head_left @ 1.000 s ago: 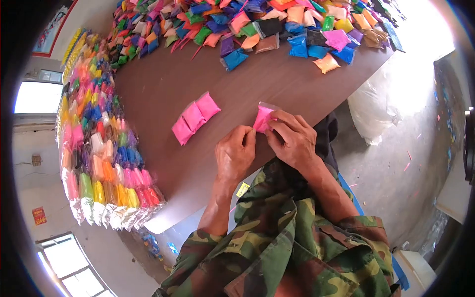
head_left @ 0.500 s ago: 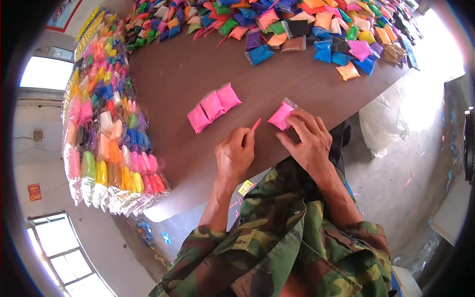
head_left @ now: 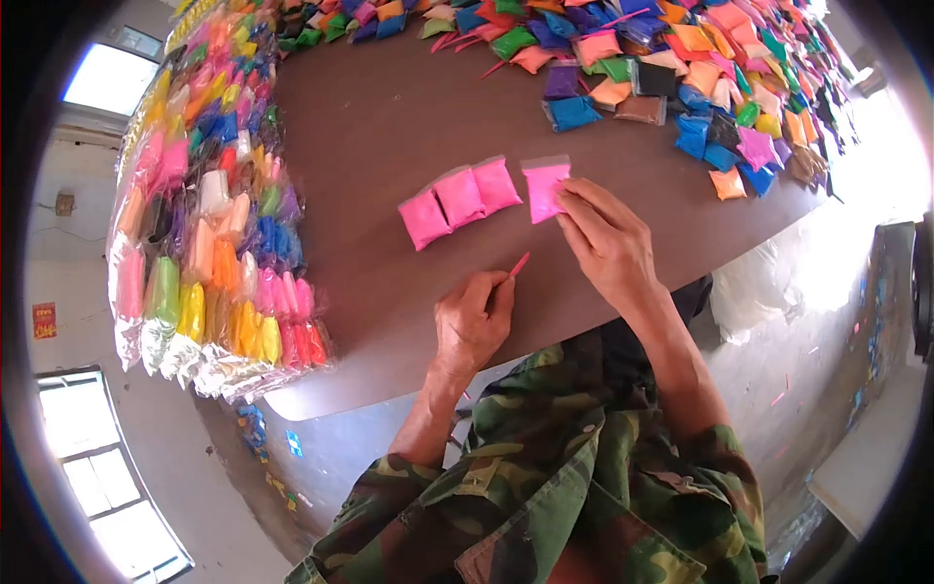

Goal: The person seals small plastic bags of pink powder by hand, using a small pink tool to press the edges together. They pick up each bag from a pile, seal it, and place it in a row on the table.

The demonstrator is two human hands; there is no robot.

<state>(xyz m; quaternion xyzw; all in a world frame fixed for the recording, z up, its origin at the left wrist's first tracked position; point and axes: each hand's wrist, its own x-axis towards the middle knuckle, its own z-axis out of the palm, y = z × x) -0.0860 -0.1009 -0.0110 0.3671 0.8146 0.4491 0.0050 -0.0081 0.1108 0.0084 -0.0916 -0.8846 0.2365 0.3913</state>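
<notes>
Three pink packets (head_left: 460, 198) lie side by side in a slanting row on the brown table (head_left: 379, 127), their edges touching or overlapping. Just right of that row is a fourth pink packet (head_left: 545, 191) with a clear top strip, its right edge between the thumb and fingers of my right hand (head_left: 613, 238). My left hand (head_left: 474, 319) is closed near the table's front edge. A thin pink stick (head_left: 520, 264) pokes up from between its thumb and forefinger.
Bagged packets in many colours (head_left: 219, 243) are stacked along the table's left side. A large heap of loose coloured packets (head_left: 700, 88) covers the back and right. An orange packet (head_left: 727, 184) lies at the heap's near edge. White plastic (head_left: 754, 292) hangs beyond the right edge.
My right hand has moved the fourth pink packet up beside the row of three. My left hand still holds the stick. The camera view has shifted a little.
</notes>
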